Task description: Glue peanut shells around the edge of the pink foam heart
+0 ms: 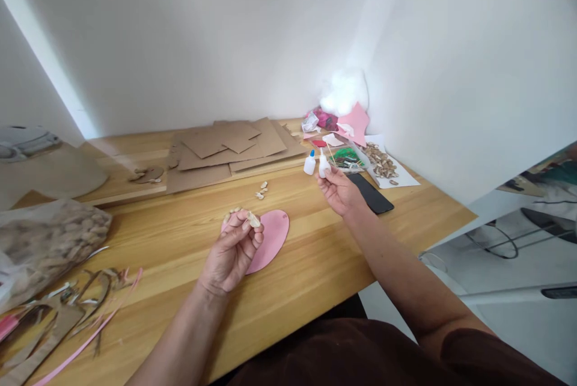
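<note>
My left hand [232, 254] pinches a pale peanut shell [253, 219] between thumb and fingers, above a pink oval [271, 240] lying on the table. Several shell pieces [233, 211] show at the oval's far left edge, partly hidden by my fingers. To the right, my right hand [340, 190] is closed around a small white glue bottle [323, 163] with its nozzle pointing up. Just left of that bottle stands another one with a blue cap [309, 163]. A few loose shells [262, 190] lie beyond the oval.
Cardboard sheets [229, 145] are stacked along the wall. A bag of peanuts [58, 238] and cardboard scraps [58, 320] lie on the left. On the right are a black phone [372, 193], shells on white paper [408, 178], a clear tray [349, 159] and a pink star [356, 124].
</note>
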Available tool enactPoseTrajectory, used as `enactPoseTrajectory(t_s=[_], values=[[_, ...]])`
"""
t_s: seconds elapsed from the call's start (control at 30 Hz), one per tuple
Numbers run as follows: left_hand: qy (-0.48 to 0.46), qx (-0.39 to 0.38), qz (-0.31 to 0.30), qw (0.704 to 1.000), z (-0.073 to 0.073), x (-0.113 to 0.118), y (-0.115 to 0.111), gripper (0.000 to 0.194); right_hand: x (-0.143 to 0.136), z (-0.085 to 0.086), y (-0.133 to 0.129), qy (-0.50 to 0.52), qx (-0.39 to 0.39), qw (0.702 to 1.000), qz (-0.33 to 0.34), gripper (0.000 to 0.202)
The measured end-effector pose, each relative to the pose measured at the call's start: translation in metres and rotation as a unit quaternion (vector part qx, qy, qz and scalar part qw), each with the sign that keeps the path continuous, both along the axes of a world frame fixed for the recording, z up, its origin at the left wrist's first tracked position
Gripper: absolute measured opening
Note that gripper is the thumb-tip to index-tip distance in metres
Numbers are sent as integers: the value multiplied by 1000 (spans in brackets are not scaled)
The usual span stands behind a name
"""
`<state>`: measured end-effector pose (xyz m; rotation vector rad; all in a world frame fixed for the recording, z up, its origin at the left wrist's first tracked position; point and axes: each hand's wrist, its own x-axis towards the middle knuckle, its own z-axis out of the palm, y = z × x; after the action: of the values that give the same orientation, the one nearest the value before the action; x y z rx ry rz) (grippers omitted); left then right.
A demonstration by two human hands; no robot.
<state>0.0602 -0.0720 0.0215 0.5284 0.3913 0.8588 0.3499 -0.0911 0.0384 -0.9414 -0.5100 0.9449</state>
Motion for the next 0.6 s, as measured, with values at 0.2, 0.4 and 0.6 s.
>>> enactPoseTrajectory(t_s=[0.2, 0.4, 0.6], values=[[6, -15, 0, 1000, 2, 0, -1, 29, 70, 24, 32, -80, -51, 992, -83, 30], [3, -17, 14, 1000, 4, 1, -2, 33, 108, 27, 72, -147, -115, 974, -130, 35], [26, -42, 12, 999, 2, -1, -1, 35, 120, 27, 94, -258, -148, 947, -126, 27]])
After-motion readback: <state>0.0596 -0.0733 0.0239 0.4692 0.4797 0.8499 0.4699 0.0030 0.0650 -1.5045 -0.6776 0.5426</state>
